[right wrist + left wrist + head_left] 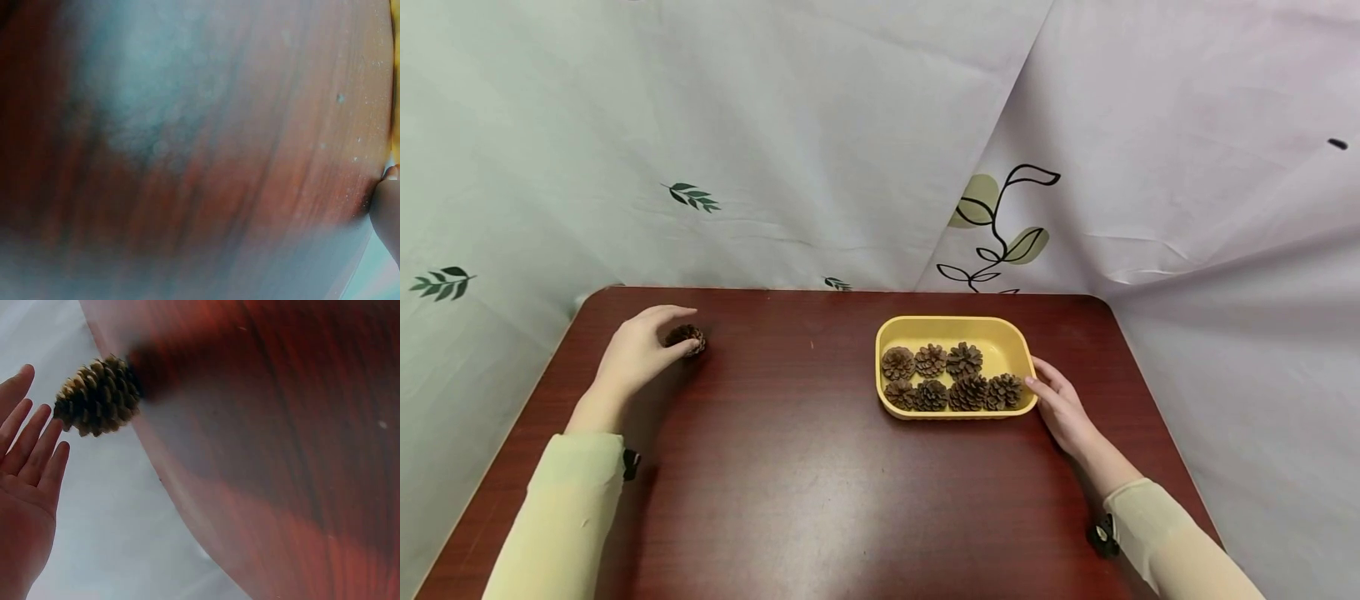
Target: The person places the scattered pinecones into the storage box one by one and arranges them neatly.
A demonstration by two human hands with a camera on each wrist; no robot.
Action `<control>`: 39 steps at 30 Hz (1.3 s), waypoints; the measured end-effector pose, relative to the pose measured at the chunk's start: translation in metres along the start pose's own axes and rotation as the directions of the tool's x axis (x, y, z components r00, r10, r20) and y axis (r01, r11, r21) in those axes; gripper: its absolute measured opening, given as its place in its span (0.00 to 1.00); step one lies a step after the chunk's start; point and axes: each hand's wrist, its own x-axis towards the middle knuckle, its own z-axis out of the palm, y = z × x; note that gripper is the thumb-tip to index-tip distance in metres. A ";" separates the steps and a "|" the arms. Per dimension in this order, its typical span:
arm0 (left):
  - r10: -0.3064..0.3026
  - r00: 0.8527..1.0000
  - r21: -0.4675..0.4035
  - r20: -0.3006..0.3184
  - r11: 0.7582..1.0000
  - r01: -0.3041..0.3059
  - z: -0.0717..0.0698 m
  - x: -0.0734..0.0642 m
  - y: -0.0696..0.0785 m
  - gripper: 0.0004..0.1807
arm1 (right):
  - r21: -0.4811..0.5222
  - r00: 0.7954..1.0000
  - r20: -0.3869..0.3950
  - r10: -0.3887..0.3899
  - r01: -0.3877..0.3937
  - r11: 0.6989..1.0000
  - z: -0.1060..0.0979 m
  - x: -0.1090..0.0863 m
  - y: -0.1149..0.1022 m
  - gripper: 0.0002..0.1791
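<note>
At the left of the table, my left hand (636, 346) is beside a single brown pine cone (685, 337), thumb and fingers spread apart around it. The left wrist view shows the same pine cone (97, 397) near the tips of the straight fingers (44, 453); whether they touch it I cannot tell. Over to the right, my right hand (1066, 410) holds the right end of a yellow plastic tray (1003, 337), thumb at the rim and fingers outside. Several pine cones (931, 395) lie in two rows inside the tray.
Both the tray and the lone cone stand on a dark red wooden table (790, 467) with rounded far corners. Behind it hangs a pale curtain (820, 150) with leaf prints. Only a sliver of the tray (397, 81) enters the right wrist view.
</note>
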 end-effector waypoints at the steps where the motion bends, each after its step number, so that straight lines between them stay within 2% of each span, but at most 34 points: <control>1: -0.004 1.000 0.000 0.004 1.000 0.004 0.000 -0.001 -0.002 0.27 | 0.002 1.000 -0.001 -0.001 0.001 1.000 0.000 0.000 0.000 0.17; 13: -0.050 0.997 0.000 0.066 0.999 0.050 0.006 -0.007 -0.017 0.30 | -0.013 1.000 -0.015 0.025 -0.025 1.000 -0.001 0.001 0.001 0.18; 22: -0.062 0.996 -0.014 0.063 0.998 0.063 0.010 -0.007 -0.026 0.30 | -0.015 1.000 -0.016 0.024 -0.025 1.000 -0.002 0.001 0.002 0.18; 34: -0.081 0.995 -0.015 0.062 0.997 0.082 0.009 -0.008 -0.026 0.30 | -0.019 1.000 -0.021 0.019 -0.019 1.000 -0.002 0.002 0.002 0.19; 39: -0.070 0.996 -0.016 0.057 0.997 0.071 0.010 -0.007 -0.025 0.29 | -0.018 1.000 -0.023 0.019 -0.019 1.000 -0.002 0.002 0.003 0.19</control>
